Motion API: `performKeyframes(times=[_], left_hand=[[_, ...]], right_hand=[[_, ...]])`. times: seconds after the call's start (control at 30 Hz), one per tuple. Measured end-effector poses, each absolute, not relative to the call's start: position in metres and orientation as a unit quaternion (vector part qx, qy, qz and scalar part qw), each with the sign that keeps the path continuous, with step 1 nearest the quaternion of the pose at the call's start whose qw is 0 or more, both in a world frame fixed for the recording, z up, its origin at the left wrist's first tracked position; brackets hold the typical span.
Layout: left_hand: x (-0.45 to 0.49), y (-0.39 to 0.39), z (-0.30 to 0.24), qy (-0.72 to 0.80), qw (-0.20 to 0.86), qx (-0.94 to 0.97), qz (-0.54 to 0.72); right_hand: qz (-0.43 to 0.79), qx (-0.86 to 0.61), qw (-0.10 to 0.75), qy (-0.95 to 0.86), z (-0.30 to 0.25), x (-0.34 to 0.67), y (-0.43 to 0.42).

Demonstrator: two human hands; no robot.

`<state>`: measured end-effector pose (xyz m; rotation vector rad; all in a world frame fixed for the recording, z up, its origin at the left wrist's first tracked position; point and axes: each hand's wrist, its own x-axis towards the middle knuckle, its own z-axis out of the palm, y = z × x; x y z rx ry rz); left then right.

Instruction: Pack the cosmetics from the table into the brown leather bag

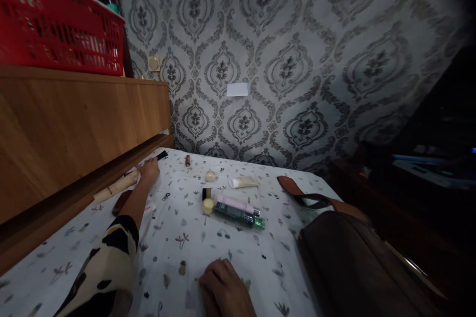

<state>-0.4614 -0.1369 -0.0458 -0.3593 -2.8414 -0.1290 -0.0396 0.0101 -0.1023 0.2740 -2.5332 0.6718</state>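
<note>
My left hand [149, 171] reaches to the far left of the bed, fingers closed around a small item whose black end [162, 155] sticks out beyond them. Beside it lies a long beige item [117, 185], and a dark red object [122, 202] is partly hidden by my forearm. My right hand [225, 287] rests on the patterned sheet [167, 237] with curled fingers and nothing visible in them. Ahead of it lie a dark green bottle [234, 214], a pink tube [238, 204], a round cream-lidded jar [208, 206] and a black-and-gold cap-like piece [207, 194].
A cream tube [243, 182], a small round jar [210, 176] and a small reddish item [187, 160] lie farther back. A brown bag [353, 262] with a strap [292, 187] stands at right. A wooden cabinet [82, 129] carrying a red basket [67, 29] borders the left.
</note>
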Motion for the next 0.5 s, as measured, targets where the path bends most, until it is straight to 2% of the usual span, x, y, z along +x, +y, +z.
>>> performKeyframes(times=[0.5], left_hand=[[-0.445,-0.124,-0.04,-0.981,0.179,-0.066,-0.046]], right_hand=[[0.249,0.09,0.25,-0.931,-0.105,-0.041,0.009]])
